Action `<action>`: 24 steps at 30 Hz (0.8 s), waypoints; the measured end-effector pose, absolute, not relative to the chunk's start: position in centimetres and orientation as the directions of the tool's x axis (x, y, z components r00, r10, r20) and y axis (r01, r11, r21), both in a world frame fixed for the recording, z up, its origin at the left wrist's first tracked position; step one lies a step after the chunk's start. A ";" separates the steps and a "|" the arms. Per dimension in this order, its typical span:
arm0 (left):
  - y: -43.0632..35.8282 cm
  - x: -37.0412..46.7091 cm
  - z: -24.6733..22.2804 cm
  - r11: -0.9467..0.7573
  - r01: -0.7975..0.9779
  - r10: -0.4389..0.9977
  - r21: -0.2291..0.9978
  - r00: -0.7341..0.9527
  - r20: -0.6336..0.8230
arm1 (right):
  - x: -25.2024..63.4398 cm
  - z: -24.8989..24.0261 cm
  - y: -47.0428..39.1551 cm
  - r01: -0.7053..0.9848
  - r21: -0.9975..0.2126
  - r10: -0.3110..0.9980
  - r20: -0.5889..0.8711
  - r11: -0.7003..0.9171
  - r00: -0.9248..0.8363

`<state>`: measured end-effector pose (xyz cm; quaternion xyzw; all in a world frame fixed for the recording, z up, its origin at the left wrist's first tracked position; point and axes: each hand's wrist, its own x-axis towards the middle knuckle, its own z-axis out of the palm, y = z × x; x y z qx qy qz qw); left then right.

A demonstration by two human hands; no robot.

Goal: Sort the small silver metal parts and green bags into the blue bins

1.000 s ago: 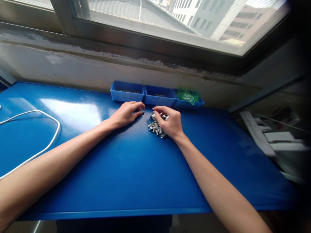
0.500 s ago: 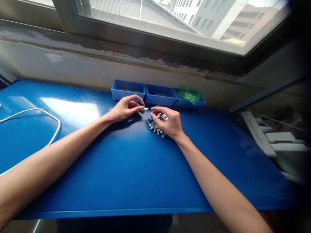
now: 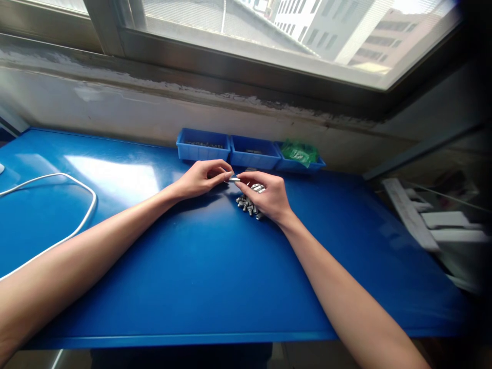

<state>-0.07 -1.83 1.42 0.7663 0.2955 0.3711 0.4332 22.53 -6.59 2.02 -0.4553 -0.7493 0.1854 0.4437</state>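
A small metal piece (image 3: 234,180) sits just above the table (image 3: 200,287), and I take it as the centre of my clock, with twelve toward the window. My left hand (image 3: 202,177) is at nine o'clock, thumb and forefinger pinching one end of the piece, the other fingers curled loosely behind. My right hand (image 3: 271,193) is at three to four o'clock, bent over with thumb and fingertips at the piece's opposite end; at this size I can't tell whether they grip it or merely meet it.

At five o'clock, partly under my right palm, I have a heap of shiny metal parts (image 3: 250,209) lying loose on the blue tabletop.

Three blue bins stand in a row along the back edge. The left bin (image 3: 202,152), toward eleven, holds many small dark parts. The middle bin (image 3: 254,161), at one o'clock, has a few pieces lying inside. The right bin (image 3: 300,166), at two, carries a crumpled green bag (image 3: 298,151) that bulges over its rim.

Farther out, a white cable (image 3: 95,197) loops across the table between eight and nine o'clock, running down behind my left forearm. Beyond the bins are a worn wall (image 3: 126,105) and, toward twelve, the window (image 3: 246,46) with pale buildings outside.
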 end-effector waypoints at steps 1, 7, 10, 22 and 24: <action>-1.8 0.0 1.4 -0.457 0.151 0.783 0.876 0.536 0.316 | 22.7 2.2 -6.2 0.509 -0.711 0.864 0.480 0.486 -0.153; -1.7 0.0 1.2 -0.583 0.291 0.753 0.759 0.545 0.369 | 24.1 4.0 -2.5 0.522 -0.741 0.831 0.547 0.423 0.103; -1.7 0.0 1.1 -0.703 0.308 0.677 0.641 0.566 0.470 | 24.4 4.3 -1.2 0.590 -0.704 0.804 0.576 0.395 0.149; -1.6 0.0 0.1 -0.636 0.661 0.707 0.398 0.292 0.644 | 24.3 2.6 -1.3 0.835 -0.372 0.821 0.551 0.405 -0.153; -1.6 0.1 0.2 -0.625 0.653 0.723 0.428 0.277 0.633 | 24.2 2.2 -1.3 0.816 -0.405 0.816 0.562 0.413 -0.134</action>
